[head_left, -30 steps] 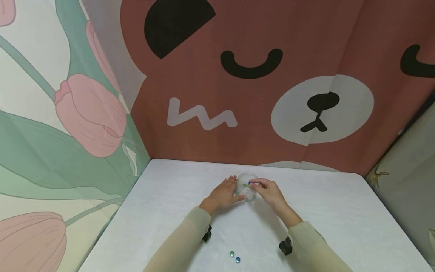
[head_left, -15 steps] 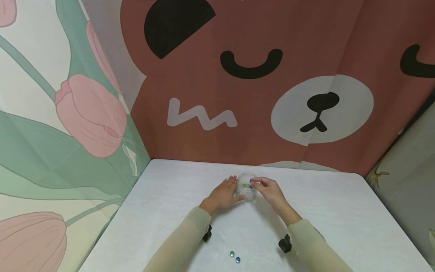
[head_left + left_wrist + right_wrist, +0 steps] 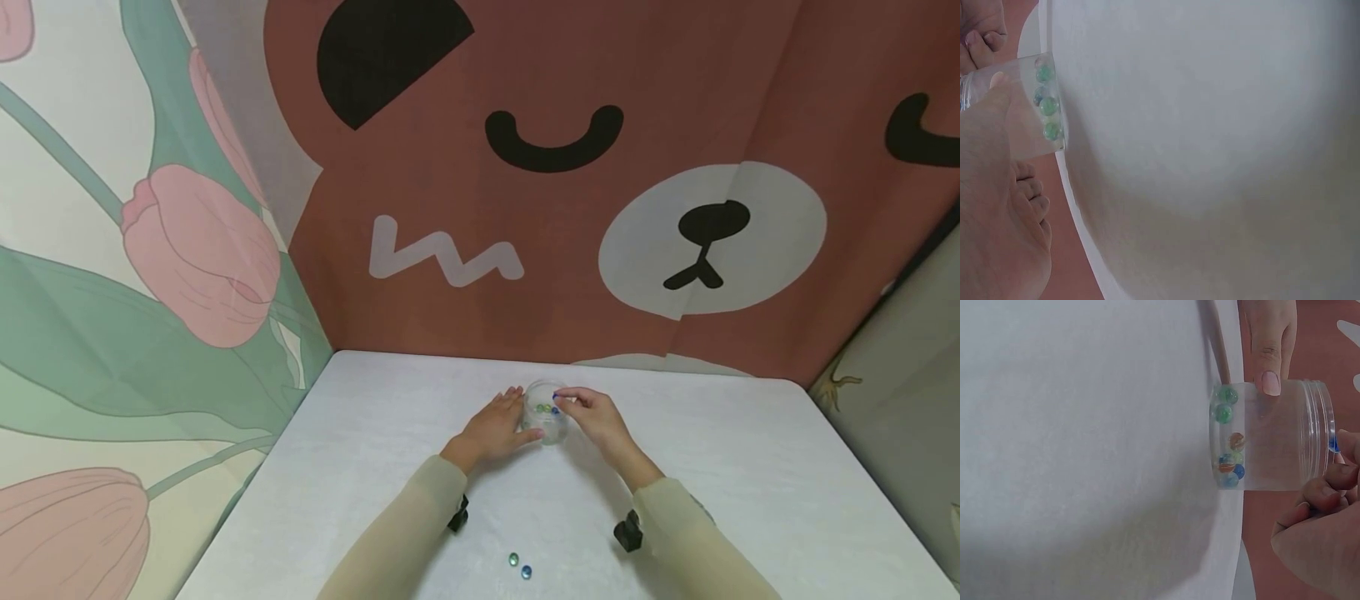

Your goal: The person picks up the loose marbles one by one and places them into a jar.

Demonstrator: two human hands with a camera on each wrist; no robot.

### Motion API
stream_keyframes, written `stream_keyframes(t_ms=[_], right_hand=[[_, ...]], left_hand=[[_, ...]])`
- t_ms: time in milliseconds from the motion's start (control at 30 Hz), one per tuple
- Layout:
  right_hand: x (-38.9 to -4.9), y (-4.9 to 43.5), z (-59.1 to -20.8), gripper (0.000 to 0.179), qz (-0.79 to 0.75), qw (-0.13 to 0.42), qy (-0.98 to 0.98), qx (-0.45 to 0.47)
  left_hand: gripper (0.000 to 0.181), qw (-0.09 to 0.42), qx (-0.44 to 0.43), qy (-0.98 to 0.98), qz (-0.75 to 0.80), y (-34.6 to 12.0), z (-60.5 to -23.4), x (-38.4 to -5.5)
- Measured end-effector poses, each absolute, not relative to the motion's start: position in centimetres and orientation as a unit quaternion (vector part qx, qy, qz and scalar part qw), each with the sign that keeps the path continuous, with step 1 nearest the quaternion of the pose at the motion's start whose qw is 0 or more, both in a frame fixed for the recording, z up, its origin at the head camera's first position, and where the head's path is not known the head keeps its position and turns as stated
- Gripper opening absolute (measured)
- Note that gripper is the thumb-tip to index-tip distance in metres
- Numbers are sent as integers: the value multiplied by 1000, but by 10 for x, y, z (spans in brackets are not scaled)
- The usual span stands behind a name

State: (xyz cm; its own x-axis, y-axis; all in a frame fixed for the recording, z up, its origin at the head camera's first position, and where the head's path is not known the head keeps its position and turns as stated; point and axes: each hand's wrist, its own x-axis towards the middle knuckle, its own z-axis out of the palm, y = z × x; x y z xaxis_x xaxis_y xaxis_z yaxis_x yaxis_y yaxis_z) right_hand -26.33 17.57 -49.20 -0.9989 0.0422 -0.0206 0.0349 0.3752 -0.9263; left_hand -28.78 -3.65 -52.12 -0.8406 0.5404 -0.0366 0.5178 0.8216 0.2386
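Observation:
A clear plastic jar [image 3: 546, 421] stands upright on the table, with several green, blue and orange-swirled marbles [image 3: 1227, 414] at its bottom. My left hand [image 3: 491, 429] is against the jar's left side, its fingers fairly straight and the thumb resting on the near wall. At the jar's open rim, my right hand [image 3: 597, 419] pinches a blue marble [image 3: 1334, 445] between thumb and index finger. The remaining right fingers are curled beside the jar. In the left wrist view, green marbles [image 3: 1049, 106] show through the wall behind my left thumb [image 3: 999, 87].
A green marble [image 3: 513, 559] and a blue marble [image 3: 527, 572] lie close together on the white table [image 3: 375, 500], near its front between the forearms. Black wrist cameras [image 3: 628, 532] are strapped at the sleeves. A bear-printed cloth [image 3: 450, 325] hangs behind the table's far edge.
My right hand has shifted slightly up and right at the rim, still pinching the blue marble. A blue spot shows lower in the jar, below the fingertips. My left hand keeps its place.

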Motion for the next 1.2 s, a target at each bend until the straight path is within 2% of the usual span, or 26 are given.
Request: stream_keyframes(t_ms=[567, 833, 1200], right_hand=[[-268, 176, -497, 33, 568, 10, -823, -18], [-268, 175, -498, 45, 572, 7, -820, -20], [-266, 176, -500, 40, 572, 4, -820, -30]], left_hand=[[89, 54, 273, 954, 113, -35, -521, -288], [91, 43, 280, 954, 98, -34, -521, -287], [90, 42, 279, 954, 105, -34, -522, -287]])
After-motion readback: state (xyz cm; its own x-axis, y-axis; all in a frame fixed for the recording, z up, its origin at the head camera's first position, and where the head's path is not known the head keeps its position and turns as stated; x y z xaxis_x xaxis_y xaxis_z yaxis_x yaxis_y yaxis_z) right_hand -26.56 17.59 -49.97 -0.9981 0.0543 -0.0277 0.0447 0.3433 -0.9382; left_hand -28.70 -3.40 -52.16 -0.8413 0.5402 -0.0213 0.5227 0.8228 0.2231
